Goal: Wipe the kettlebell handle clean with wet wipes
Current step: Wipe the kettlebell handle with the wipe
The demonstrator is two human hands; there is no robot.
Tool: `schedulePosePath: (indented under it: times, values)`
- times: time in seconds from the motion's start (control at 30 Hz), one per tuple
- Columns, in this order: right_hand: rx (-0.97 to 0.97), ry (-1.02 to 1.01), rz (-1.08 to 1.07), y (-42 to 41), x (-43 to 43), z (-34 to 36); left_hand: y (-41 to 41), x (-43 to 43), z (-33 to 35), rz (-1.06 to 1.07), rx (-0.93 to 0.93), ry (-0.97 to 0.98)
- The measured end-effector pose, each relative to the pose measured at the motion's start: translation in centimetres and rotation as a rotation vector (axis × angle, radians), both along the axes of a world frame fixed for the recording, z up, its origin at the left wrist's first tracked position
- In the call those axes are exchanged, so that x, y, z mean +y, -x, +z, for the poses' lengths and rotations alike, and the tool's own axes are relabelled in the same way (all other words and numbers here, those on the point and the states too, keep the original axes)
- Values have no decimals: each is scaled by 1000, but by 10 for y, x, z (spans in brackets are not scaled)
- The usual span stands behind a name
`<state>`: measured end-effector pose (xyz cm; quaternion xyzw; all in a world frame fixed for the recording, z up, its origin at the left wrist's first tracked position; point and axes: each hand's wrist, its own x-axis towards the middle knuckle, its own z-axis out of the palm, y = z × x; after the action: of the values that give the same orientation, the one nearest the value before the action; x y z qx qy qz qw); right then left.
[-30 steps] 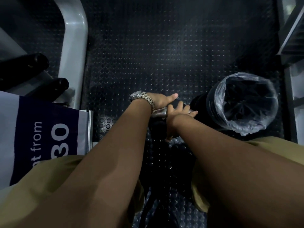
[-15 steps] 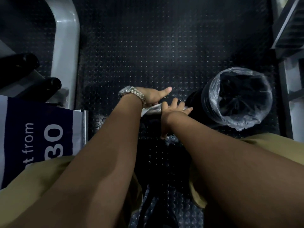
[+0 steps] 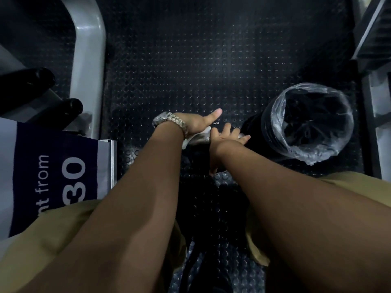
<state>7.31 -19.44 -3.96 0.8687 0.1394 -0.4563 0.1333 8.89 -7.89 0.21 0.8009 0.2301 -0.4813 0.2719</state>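
Looking down through the head camera, I saw the left hand, a metal watch on its wrist, with its grip closed on the wet wipe and the thumb stuck out straight. The right hand lay just beside it, grip released, fingers spread flat across the top of the kettlebell. The black kettlebell stood on the studded rubber floor under both hands, hard to make out in the dark, its handle covered by wipe and fingers. A lined bin stood just to its right, a printed sign well to the left
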Motion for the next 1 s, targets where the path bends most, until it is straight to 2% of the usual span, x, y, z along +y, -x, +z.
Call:
schedulePosePath:
  times: [0.1,0.27,0.5,0.67,0.8,0.9,1.0]
  values:
    - [-11,6,-5,1,1,-1,8,-10,-10,14,-4,19]
    - [-17,-25,-3,2,-1,1,30,-10,-33,202,-56,36]
    - [-4,-3,2,1,0,2,14,11,-4,68,23,54]
    - [-8,-1,10,1,0,3,7,10,0,49,23,45]
    - [-2,-14,6,0,-1,2,28,0,-23,228,-21,39]
    - [10,-19,2,-1,-1,1,33,2,-33,277,-16,37]
    - [24,-9,1,-3,0,1,19,0,-19,138,18,45]
